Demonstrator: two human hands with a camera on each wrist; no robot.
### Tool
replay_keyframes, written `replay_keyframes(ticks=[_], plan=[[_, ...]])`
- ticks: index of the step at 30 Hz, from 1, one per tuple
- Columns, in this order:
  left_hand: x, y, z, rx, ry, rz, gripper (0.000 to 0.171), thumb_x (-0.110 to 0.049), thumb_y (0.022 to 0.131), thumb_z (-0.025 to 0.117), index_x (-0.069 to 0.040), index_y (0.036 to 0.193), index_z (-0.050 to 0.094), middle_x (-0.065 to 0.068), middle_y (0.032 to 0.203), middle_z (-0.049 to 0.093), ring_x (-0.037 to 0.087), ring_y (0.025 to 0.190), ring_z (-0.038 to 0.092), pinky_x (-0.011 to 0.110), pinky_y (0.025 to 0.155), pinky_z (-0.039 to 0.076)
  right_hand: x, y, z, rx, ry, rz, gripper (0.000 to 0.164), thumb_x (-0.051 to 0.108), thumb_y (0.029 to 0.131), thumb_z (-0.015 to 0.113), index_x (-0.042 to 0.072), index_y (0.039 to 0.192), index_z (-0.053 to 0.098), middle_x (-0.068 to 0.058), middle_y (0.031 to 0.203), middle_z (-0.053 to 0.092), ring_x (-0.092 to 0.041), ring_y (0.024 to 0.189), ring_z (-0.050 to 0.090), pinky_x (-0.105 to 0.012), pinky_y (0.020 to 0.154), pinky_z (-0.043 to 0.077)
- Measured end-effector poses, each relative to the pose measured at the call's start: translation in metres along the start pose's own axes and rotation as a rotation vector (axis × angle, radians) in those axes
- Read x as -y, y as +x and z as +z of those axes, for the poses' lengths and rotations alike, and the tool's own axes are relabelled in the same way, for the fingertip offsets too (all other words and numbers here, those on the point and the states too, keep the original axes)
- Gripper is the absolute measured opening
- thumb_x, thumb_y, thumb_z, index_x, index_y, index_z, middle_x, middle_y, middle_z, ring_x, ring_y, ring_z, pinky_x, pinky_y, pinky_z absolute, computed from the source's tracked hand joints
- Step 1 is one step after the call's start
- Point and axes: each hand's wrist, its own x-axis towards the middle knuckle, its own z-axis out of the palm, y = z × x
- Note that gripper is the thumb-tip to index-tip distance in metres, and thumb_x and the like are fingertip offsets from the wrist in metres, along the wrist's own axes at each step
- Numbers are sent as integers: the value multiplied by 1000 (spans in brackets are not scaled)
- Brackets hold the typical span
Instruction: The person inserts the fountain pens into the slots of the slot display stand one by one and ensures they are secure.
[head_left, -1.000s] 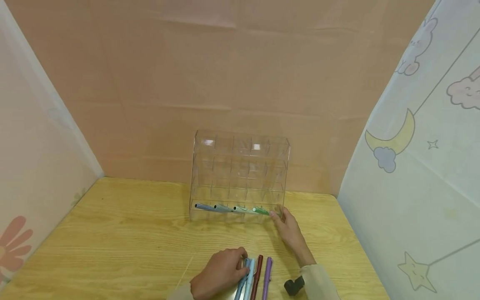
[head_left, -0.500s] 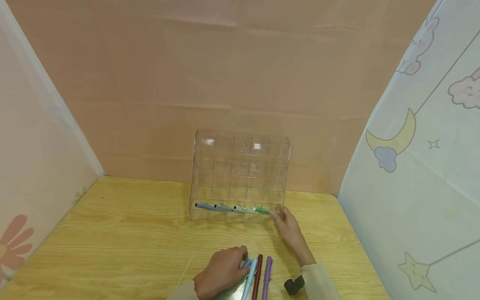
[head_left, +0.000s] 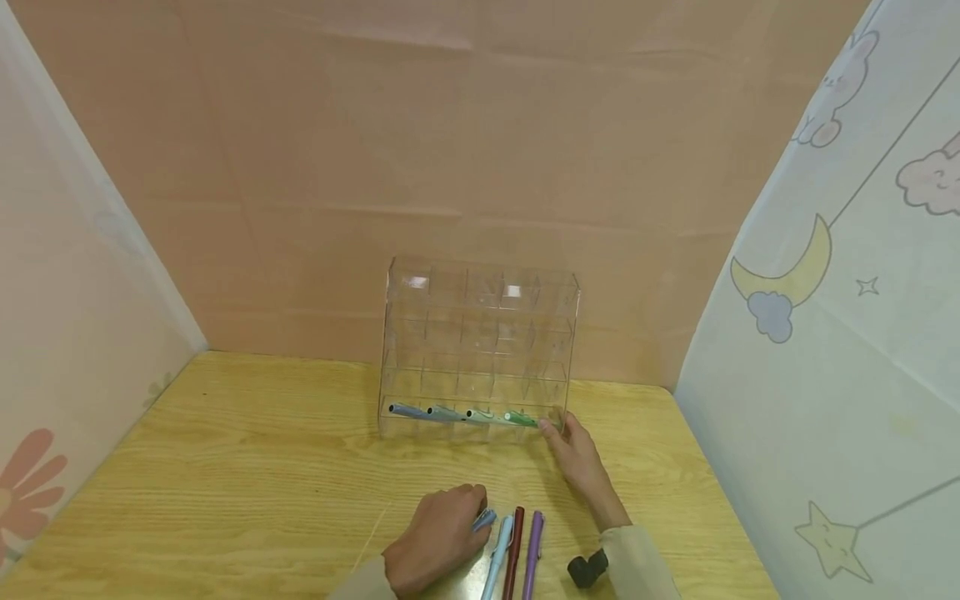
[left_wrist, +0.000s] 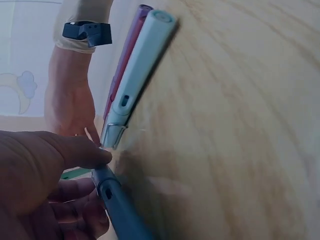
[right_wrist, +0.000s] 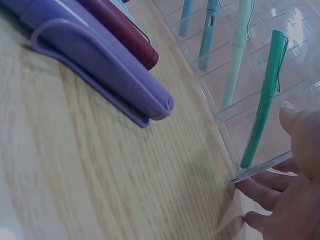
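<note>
My left hand (head_left: pixel 442 533) pinches a blue pen (head_left: pixel 483 520) near its capped end. In the left wrist view, thumb and fingers close on that blue pen (left_wrist: pixel 122 212) just above the table. To its right lie a light blue pen (head_left: pixel 498 550), a dark red pen (head_left: pixel 513 550) and a purple pen (head_left: pixel 533 546). My right hand (head_left: pixel 581 467) grips the lower right corner of a clear compartmented pen rack (head_left: pixel 480 371). Along the rack's bottom row sit several pens; the green pen (right_wrist: pixel 262 107) is nearest my right thumb.
The rack stands at the back of the wooden table (head_left: pixel 262 467), close to a tan backdrop (head_left: pixel 465 150). Patterned cloth panels (head_left: pixel 832 350) flank both sides. A black device (head_left: pixel 587 570) sits by the right sleeve.
My left hand has drawn the blue pen slightly left and away from the light blue pen, which has tilted. The right hand stays at the rack's corner.
</note>
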Motion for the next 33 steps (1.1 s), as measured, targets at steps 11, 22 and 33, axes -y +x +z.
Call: replay_keyframes(ticks=[11,22,33], plan=[[5,-6,-35,-69,-170,1,16,-28,96,79,-19,89,68,-12,80,66,-3,63,51,19,56,44,3,0,-1,13,-3,-9,80,52,112,48,-2,166,25,-30,172,27,-56,156,30,-69,124,32],[12,-17,-71,-165,-214,-36,16,-26,95,80,-20,93,66,-11,80,70,0,50,35,20,46,29,3,-3,-1,12,-14,-19,82,55,111,48,-3,166,26,-31,171,30,-57,155,33,-71,123,33],[18,-24,-108,-267,-269,-158,15,-24,97,79,-22,95,64,-12,75,66,5,45,29,18,45,23,2,-1,0,-1,-27,-10,83,57,110,48,-1,165,28,-33,168,34,-58,152,37,-72,121,35]])
